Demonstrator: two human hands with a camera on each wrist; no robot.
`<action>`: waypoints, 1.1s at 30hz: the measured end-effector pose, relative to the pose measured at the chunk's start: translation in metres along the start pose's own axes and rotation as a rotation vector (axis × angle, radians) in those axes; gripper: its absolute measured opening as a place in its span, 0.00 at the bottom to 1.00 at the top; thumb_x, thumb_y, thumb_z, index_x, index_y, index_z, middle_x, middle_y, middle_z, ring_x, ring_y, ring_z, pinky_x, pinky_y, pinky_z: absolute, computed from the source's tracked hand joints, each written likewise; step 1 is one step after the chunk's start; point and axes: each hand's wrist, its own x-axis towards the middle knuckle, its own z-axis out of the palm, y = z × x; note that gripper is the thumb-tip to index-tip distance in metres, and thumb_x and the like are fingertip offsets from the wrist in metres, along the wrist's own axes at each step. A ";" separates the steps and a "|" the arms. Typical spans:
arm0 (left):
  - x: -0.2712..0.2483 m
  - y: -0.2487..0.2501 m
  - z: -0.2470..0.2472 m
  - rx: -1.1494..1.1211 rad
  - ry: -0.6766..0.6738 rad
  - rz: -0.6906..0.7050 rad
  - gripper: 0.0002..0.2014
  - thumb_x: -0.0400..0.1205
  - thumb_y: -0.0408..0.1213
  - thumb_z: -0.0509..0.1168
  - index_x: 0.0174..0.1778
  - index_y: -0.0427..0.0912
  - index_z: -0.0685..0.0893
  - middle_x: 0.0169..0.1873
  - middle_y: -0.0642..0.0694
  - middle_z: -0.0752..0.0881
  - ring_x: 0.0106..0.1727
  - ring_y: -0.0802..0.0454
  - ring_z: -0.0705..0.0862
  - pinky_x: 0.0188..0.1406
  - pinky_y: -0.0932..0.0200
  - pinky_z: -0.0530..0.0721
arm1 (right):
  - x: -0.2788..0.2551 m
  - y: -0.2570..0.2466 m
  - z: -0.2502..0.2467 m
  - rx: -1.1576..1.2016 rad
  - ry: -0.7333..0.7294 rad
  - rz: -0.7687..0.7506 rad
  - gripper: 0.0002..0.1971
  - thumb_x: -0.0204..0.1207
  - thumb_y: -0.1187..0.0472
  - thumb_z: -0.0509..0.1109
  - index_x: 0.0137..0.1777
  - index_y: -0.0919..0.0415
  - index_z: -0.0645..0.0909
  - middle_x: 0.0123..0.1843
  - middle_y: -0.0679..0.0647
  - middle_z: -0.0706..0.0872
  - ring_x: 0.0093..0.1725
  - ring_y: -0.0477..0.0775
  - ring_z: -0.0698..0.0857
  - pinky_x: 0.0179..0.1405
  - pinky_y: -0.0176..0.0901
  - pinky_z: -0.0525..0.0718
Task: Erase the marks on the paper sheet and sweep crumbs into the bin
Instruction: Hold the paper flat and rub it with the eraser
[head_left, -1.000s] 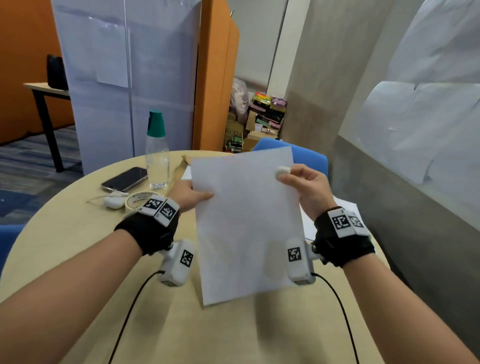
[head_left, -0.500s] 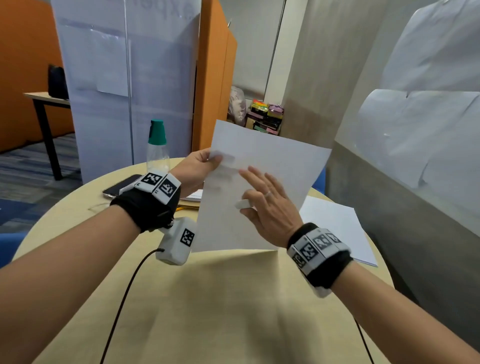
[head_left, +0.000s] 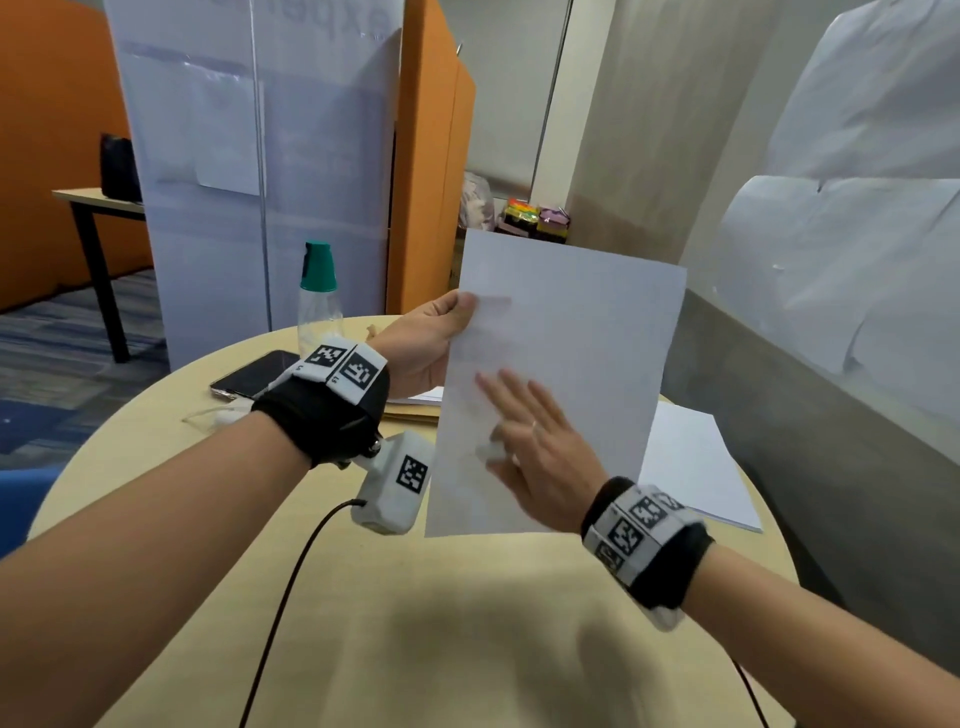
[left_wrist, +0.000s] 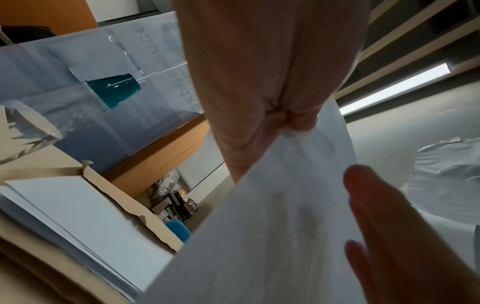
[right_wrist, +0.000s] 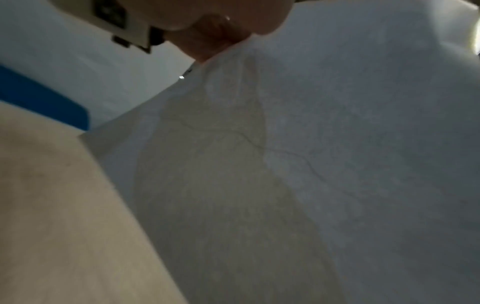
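My left hand (head_left: 460, 317) pinches the left edge of the white paper sheet (head_left: 571, 338) and holds it upright above the round table (head_left: 415, 623). In the left wrist view the thumb and fingers (left_wrist: 259, 82) clamp the paper sheet (left_wrist: 259, 236). My right hand (head_left: 524, 415) lies with straight fingers against the near face of the sheet, and its thumb keeps a small white eraser (head_left: 491, 451) tucked in. Those right fingers (left_wrist: 384, 226) show at the sheet's edge. A faint pencil line (right_wrist: 285, 152) crosses the sheet in the right wrist view. No bin is in view.
A clear bottle with a green cap (head_left: 318, 301) and a phone (head_left: 254, 374) stand at the table's far left. A stack of white paper (head_left: 696, 467) lies at the right, with a brown folder (head_left: 410, 413) behind my left hand. A grey wall (head_left: 831, 441) runs close on the right.
The sheet has been lifted from a low tilt to upright. My right hand left the top edge, laid its fingers flat on the sheet and slid down it.
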 end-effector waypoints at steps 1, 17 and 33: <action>0.001 -0.002 0.002 -0.009 -0.011 -0.006 0.13 0.87 0.43 0.50 0.54 0.47 0.79 0.47 0.47 0.89 0.43 0.51 0.91 0.46 0.49 0.88 | 0.002 0.002 -0.001 -0.011 0.007 0.043 0.13 0.85 0.52 0.46 0.47 0.59 0.66 0.75 0.66 0.72 0.78 0.65 0.67 0.78 0.56 0.60; -0.041 -0.083 -0.011 -0.165 0.295 -0.283 0.18 0.90 0.40 0.41 0.71 0.46 0.72 0.58 0.43 0.83 0.48 0.47 0.84 0.39 0.47 0.88 | -0.046 0.025 -0.058 0.890 0.776 1.361 0.05 0.84 0.56 0.56 0.46 0.52 0.70 0.50 0.50 0.83 0.48 0.46 0.82 0.50 0.41 0.78; -0.084 -0.129 -0.003 1.321 0.193 -0.525 0.54 0.80 0.33 0.66 0.77 0.52 0.22 0.80 0.42 0.27 0.83 0.36 0.43 0.79 0.40 0.55 | -0.065 -0.039 -0.009 1.653 0.095 1.841 0.13 0.82 0.55 0.59 0.36 0.58 0.73 0.42 0.58 0.85 0.42 0.55 0.85 0.47 0.44 0.81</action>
